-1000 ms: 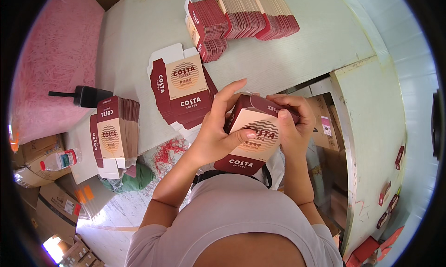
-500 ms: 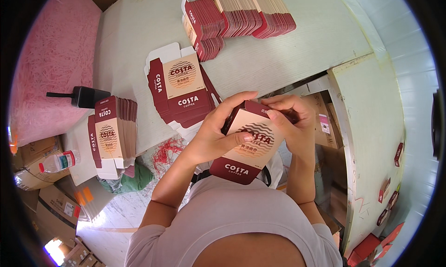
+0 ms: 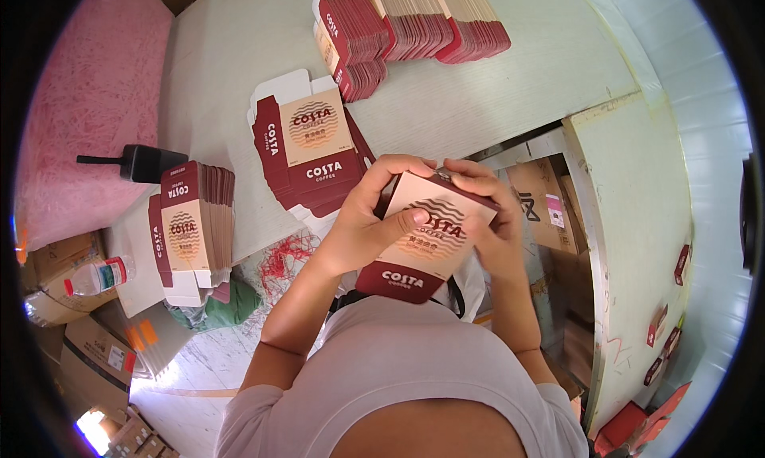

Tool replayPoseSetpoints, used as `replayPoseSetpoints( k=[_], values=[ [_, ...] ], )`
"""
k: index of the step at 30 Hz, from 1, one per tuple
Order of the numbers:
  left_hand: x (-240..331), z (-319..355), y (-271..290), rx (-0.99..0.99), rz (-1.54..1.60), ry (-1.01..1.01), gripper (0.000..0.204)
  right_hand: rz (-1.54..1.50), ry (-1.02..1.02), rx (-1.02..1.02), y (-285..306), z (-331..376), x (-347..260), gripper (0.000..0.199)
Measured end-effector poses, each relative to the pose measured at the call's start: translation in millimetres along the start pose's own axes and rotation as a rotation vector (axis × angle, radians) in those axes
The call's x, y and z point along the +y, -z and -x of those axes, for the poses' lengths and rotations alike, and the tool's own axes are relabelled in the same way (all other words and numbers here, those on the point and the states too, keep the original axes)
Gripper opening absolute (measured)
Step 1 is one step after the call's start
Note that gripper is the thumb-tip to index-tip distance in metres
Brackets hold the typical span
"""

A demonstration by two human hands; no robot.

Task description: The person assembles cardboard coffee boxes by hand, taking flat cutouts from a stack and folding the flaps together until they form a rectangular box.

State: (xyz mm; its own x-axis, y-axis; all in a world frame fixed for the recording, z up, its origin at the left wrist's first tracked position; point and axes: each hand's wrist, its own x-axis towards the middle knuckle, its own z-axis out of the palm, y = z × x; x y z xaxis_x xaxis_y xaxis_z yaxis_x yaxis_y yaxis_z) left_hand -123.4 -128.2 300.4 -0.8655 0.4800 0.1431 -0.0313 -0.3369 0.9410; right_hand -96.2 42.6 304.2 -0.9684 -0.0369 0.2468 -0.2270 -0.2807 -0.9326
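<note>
Left hand [image 3: 357, 229] and right hand [image 3: 500, 223] both got fingers gripping a box [image 3: 422, 249], flat cartons [image 3: 319, 177] (kinda messy) around ten o'clock.

We cannot see the back of the box [image 3: 434, 243] or the part of the left hand [image 3: 362, 227] behind it. The right hand [image 3: 504, 227] looks blurred at the thumb [image 3: 480, 229]. The upper edge crops the carton rows [image 3: 411, 34]; the red items [image 3: 682, 265] far right are too small to tell.
</note>
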Motion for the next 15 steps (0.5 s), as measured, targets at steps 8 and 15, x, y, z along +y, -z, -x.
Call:
replayPoseSetpoints(
  k=[8, 15],
  values=[
    [3.5, 4.4, -1.5, 0.072, -0.08, -0.021, 0.035, 0.127, 0.173, 0.012, -2.4, 20.0, 25.6, 0.028],
    [1.5, -16.2, -14.8, -0.015, -0.337, -0.037, 0.037, 0.057, -0.126, 0.11, 13.6, 48.7, 8.8, 0.084]
  ],
)
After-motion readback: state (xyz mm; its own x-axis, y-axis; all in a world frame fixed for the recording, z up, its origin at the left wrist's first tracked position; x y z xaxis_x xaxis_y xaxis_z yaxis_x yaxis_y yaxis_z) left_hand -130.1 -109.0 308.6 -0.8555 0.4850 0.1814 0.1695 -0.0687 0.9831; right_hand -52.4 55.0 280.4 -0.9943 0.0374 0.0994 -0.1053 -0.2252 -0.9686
